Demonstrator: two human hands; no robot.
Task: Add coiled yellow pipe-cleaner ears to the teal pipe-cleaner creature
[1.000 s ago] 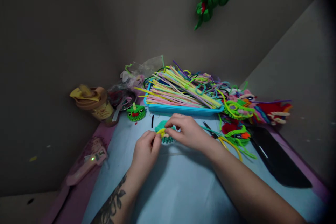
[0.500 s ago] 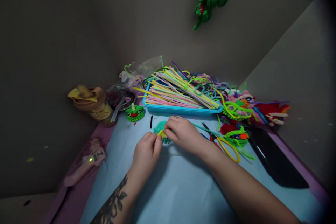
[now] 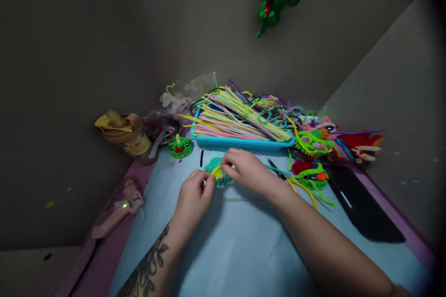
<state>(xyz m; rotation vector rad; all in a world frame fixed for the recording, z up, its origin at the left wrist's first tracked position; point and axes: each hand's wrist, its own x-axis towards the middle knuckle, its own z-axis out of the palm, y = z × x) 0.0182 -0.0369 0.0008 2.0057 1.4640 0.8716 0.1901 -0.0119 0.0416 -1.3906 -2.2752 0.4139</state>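
Observation:
Between my two hands is a short yellow pipe cleaner piece (image 3: 217,172), pinched at both ends. My left hand (image 3: 195,192) closes thumb and forefinger on its near left end. The fingers of my right hand (image 3: 244,167) are bent over its far right end. Just behind and below the yellow piece, a teal fuzzy pipe cleaner shape (image 3: 212,164) lies on the table, partly hidden by my hands. A small black strip (image 3: 201,158) lies just beyond my left hand. To the right of my right hand lie scissors (image 3: 277,168) and a yellow pipe cleaner loop (image 3: 306,190).
A blue tray (image 3: 240,143) full of pastel pipe cleaners stands at the back. Left are a green frog-like head (image 3: 180,147), a lidded cup (image 3: 130,137) and a pink glue gun (image 3: 120,213). Right are colourful fuzzy figures (image 3: 311,178) and a black flat object (image 3: 365,206).
The yellow piece shows more between my fingertips, and my right fingers have lifted slightly up and away from my left. The whole view has shifted a little.

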